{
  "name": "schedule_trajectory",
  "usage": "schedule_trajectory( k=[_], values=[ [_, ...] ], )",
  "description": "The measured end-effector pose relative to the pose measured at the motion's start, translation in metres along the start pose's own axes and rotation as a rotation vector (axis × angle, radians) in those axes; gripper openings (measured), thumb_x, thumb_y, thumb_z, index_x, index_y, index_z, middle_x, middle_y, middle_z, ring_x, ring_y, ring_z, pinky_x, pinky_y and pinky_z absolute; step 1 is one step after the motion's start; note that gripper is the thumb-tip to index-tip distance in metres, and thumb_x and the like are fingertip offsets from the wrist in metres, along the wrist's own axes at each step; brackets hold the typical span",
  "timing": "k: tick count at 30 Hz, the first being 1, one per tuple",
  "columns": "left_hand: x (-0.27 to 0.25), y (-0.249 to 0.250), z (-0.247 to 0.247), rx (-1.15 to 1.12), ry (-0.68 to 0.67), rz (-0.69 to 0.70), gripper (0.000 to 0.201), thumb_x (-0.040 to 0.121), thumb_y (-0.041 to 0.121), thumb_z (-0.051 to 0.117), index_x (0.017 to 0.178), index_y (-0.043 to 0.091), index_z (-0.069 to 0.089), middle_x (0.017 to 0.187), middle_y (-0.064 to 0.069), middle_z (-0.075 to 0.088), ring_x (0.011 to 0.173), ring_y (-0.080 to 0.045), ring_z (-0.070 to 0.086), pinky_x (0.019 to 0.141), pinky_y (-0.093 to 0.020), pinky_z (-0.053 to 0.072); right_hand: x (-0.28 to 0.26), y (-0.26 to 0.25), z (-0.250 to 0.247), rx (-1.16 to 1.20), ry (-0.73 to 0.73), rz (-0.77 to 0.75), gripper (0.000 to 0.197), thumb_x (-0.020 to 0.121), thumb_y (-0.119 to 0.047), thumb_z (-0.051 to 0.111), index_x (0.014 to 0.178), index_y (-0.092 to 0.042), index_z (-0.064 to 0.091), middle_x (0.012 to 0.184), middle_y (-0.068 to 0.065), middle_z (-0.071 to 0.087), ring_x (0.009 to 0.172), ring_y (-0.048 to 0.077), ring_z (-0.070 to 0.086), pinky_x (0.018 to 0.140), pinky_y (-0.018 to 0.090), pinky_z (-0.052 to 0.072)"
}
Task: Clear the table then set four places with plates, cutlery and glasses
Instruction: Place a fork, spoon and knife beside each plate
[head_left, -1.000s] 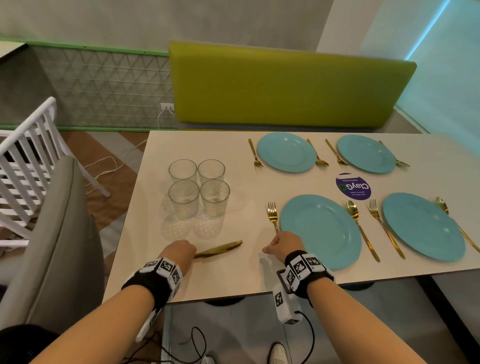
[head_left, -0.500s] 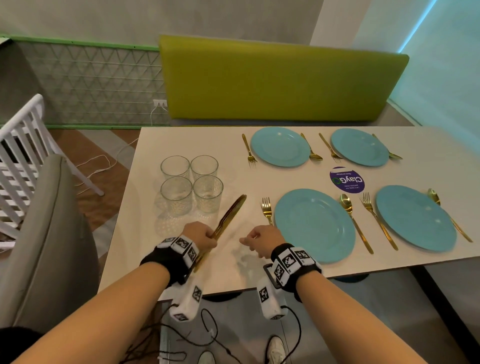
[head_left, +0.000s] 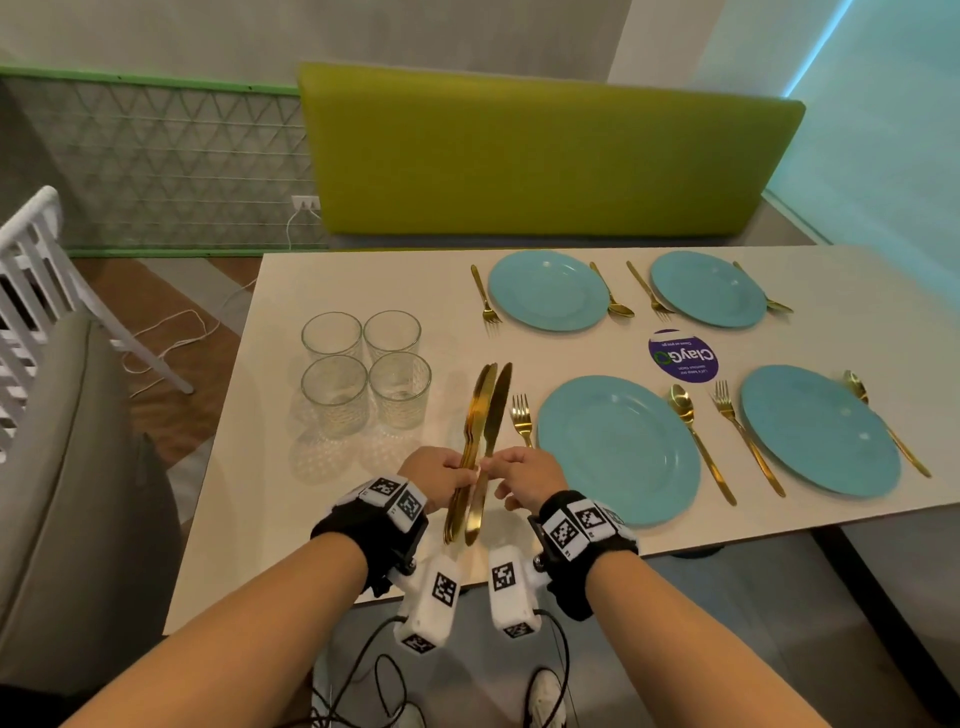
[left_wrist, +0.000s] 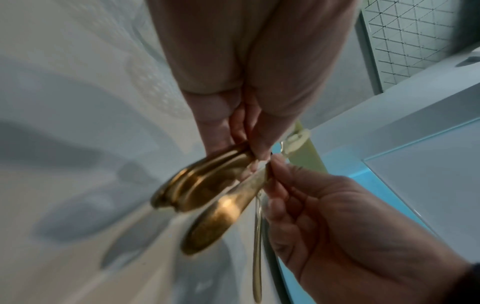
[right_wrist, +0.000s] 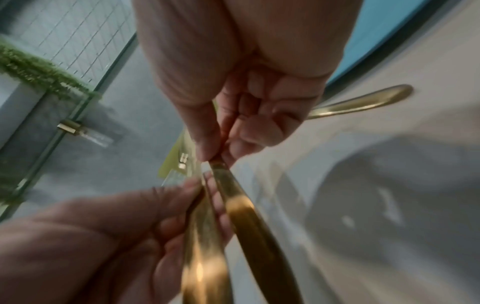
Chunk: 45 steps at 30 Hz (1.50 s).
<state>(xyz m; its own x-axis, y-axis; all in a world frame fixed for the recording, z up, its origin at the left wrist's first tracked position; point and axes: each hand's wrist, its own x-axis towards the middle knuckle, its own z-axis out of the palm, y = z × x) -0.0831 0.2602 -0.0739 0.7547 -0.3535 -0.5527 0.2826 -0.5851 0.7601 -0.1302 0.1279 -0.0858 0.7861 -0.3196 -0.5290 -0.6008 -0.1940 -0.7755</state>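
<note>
My left hand (head_left: 441, 480) grips a bundle of gold knives (head_left: 477, 410) by the handles, blades pointing away over the table. My right hand (head_left: 524, 475) pinches one knife (head_left: 497, 405) at the bundle's right side. In the left wrist view the left hand (left_wrist: 249, 152) holds the stacked handles (left_wrist: 207, 179), and the right hand (left_wrist: 337, 216) has the single knife (left_wrist: 221, 220). In the right wrist view finger and thumb of the right hand (right_wrist: 215, 156) nip that knife (right_wrist: 249, 216). Several blue plates (head_left: 618, 449) lie set with gold forks (head_left: 521, 415) and spoons (head_left: 696, 436).
Several empty glasses (head_left: 335, 392) stand grouped left of the knives on the white table (head_left: 260, 519). A purple round sticker (head_left: 683, 356) sits between the plates. A green bench back (head_left: 545, 150) runs behind, with a grey chair (head_left: 78, 467) at the left.
My left hand lifted the knives off the table and swung them to point away. My right hand left the fork and came across to pinch one knife.
</note>
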Motion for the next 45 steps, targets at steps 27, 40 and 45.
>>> schedule_trajectory(
  k=[27,40,45],
  values=[
    [0.014,0.003,-0.015,-0.167,0.064,-0.034,0.021,0.089,0.005,0.055,0.108,-0.002,0.063,0.077,-0.006,0.062,0.079,-0.023,0.062,0.093,-0.043,0.053,0.050,0.009,-0.009,-0.676,0.270,0.176,0.027,0.084,-0.031,0.064,0.097,-0.008,0.068,0.089,0.006,0.065,0.072,0.018,0.054,0.064,0.025,0.045],
    [0.013,-0.004,-0.014,-0.119,0.064,-0.025,0.021,0.090,0.007,0.056,0.108,0.000,0.063,0.079,-0.006,0.063,0.079,-0.021,0.062,0.091,-0.039,0.054,0.046,0.019,-0.026,-0.583,0.310,0.162,0.047,0.073,-0.050,0.072,0.064,-0.016,0.040,0.065,0.000,0.047,0.063,0.017,0.052,0.055,0.027,0.041],
    [0.011,-0.004,-0.013,-0.082,0.060,-0.021,0.021,0.091,0.009,0.055,0.109,0.001,0.062,0.087,-0.008,0.064,0.082,-0.020,0.063,0.091,-0.036,0.054,0.044,0.017,-0.029,-0.594,0.321,0.164,0.052,0.072,-0.052,0.072,0.063,-0.015,0.037,0.065,0.000,0.047,0.052,0.011,0.043,0.043,0.022,0.030]
  ],
)
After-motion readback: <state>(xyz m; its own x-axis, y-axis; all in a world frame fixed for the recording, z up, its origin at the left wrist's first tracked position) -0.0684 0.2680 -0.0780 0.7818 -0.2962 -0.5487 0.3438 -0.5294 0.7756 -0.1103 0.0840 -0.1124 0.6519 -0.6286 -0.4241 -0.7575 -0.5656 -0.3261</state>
